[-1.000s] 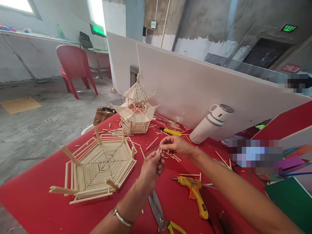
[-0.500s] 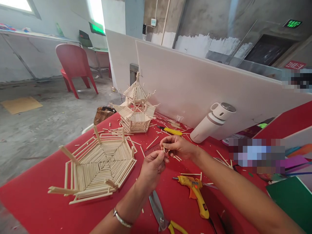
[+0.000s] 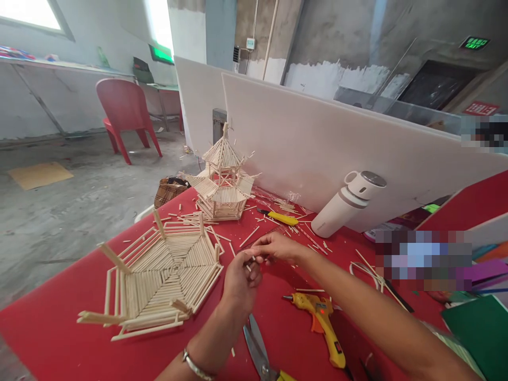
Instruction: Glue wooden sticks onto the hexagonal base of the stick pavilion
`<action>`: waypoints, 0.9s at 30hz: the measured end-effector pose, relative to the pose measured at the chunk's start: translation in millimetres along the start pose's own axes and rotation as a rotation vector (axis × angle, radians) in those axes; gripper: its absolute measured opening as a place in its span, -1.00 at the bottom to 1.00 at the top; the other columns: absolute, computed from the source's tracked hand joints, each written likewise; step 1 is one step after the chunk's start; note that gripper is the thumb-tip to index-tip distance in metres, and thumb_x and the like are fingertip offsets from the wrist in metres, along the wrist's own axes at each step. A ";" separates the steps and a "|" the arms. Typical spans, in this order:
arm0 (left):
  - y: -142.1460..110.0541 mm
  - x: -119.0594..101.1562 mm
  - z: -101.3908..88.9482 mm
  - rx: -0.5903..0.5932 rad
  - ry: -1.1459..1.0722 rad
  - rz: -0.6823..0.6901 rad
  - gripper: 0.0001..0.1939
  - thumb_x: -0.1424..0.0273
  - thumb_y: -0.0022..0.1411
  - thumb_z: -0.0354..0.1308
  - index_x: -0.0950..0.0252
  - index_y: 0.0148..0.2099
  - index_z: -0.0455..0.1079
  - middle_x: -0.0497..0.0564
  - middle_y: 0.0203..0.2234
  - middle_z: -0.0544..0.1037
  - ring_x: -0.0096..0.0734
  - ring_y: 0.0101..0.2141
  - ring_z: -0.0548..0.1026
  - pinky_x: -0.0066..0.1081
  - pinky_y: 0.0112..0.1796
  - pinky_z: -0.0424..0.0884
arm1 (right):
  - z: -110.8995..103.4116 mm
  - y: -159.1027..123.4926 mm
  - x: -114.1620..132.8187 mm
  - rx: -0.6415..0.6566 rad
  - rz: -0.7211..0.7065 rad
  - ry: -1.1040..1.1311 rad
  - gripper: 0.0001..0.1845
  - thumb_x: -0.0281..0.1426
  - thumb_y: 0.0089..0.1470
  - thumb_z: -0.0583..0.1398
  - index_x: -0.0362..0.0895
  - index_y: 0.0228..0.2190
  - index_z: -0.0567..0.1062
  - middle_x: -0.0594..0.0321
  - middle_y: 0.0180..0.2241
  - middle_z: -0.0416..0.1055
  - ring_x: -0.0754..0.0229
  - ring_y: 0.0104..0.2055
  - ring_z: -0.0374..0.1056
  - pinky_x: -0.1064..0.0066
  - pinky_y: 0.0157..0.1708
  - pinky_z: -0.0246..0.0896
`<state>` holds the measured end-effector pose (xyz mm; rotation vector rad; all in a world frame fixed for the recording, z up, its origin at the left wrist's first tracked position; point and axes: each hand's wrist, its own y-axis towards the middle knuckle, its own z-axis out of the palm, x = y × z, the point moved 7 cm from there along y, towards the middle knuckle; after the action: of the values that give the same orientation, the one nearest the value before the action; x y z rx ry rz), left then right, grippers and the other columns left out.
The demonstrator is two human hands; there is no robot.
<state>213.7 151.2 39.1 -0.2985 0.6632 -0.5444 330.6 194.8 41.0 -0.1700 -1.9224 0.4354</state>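
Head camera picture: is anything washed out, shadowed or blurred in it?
In the head view, the upper-left window is blown out to white; in the head view, a soft shadow darkens the red table just below the right hand; also in the head view, blocky squares hide patches toward the right.

Pale, slim bits of wooden stick (image 3: 248, 268), short and largely hidden in the grasp, poke out at a tilt between left hand (image 3: 239, 279) and right hand (image 3: 281, 247) above a red tabletop (image 3: 59, 333).
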 end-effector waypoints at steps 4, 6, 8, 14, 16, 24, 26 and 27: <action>4.1 2.0 -10.6 -0.069 -0.040 -0.001 -0.88 0.55 -0.04 0.11 0.38 -0.37 0.42 -0.06 -0.60 0.46 -0.64 -0.71 0.24 -0.59 -0.71 0.07 | -35.0 22.5 9.0 -0.233 -0.035 -0.348 -0.86 -0.35 0.07 0.27 -0.10 -0.32 0.63 0.13 -0.26 0.58 0.04 -0.11 0.45 0.35 -0.16 0.27; 5.2 4.6 -13.7 -0.107 -0.082 -0.028 -0.85 0.55 0.08 0.07 0.40 -0.31 0.45 0.01 -0.53 0.51 -0.55 -0.62 0.41 -0.56 -0.65 0.24 | -60.8 35.0 14.4 -0.362 -0.038 -0.490 -0.81 -0.38 0.13 0.20 -0.14 -0.27 0.62 0.01 -0.15 0.56 -0.06 0.04 0.38 0.26 -0.05 0.21; 6.1 7.3 -14.7 -0.136 -0.142 -0.062 -0.81 0.52 0.22 0.03 0.43 -0.24 0.48 0.12 -0.39 0.58 -0.42 -0.44 0.55 -0.49 -0.50 0.42 | -79.4 48.3 19.0 -0.418 -0.052 -0.598 -0.78 -0.39 0.16 0.17 -0.15 -0.24 0.62 -0.02 -0.12 0.55 -0.07 0.05 0.37 0.24 -0.03 0.18; 8.9 14.0 -13.3 -0.152 -0.300 -0.106 -0.71 0.36 0.38 0.01 0.45 -0.18 0.50 0.29 -0.07 0.57 -0.13 -0.04 0.55 -0.28 -0.09 0.51 | -69.6 86.9 29.7 -0.275 -0.181 -0.768 -0.81 -0.41 0.03 0.28 -0.03 -0.26 0.64 0.24 -0.19 0.61 0.15 -0.10 0.47 0.45 -0.10 0.20; 9.2 16.0 -14.2 -0.148 -0.305 -0.113 -0.70 0.35 0.38 0.01 0.45 -0.17 0.50 0.30 -0.03 0.56 -0.10 0.00 0.54 -0.26 -0.05 0.50 | -61.8 94.9 34.8 -0.251 -0.199 -0.794 -0.80 -0.49 -0.02 0.28 -0.07 -0.31 0.65 0.17 -0.21 0.61 0.09 -0.08 0.46 0.42 -0.10 0.20; 9.5 18.1 -17.2 -0.222 -0.313 -0.113 -0.70 0.38 0.39 0.00 0.42 -0.24 0.50 0.24 -0.20 0.62 -0.20 -0.14 0.60 -0.28 -0.11 0.53 | -30.0 45.1 44.2 0.023 -0.266 -0.667 -0.77 -0.37 0.09 0.21 -0.12 -0.25 0.65 0.23 -0.31 0.62 0.24 -0.31 0.49 0.53 -0.35 0.26; 9.5 19.0 -16.4 -0.237 -0.333 -0.105 -0.70 0.40 0.40 -0.01 0.40 -0.31 0.48 0.18 -0.32 0.62 -0.25 -0.24 0.62 -0.29 -0.15 0.55 | -15.7 23.9 41.1 0.164 -0.279 -0.632 -0.75 -0.23 0.07 0.26 -0.10 -0.28 0.66 0.29 -0.39 0.61 0.27 -0.38 0.48 0.55 -0.41 0.26; 9.3 19.8 -16.4 -0.246 -0.337 -0.106 -0.70 0.42 0.40 -0.01 0.39 -0.33 0.47 0.17 -0.36 0.62 -0.28 -0.27 0.62 -0.31 -0.17 0.56 | -12.4 18.7 40.8 0.189 -0.278 -0.629 -0.71 -0.16 0.07 0.26 -0.10 -0.32 0.67 0.29 -0.43 0.60 0.27 -0.41 0.47 0.55 -0.42 0.26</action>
<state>219.6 146.2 12.9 -0.6439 0.3869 -0.4983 324.6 227.8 73.3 0.4011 -2.4537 0.5178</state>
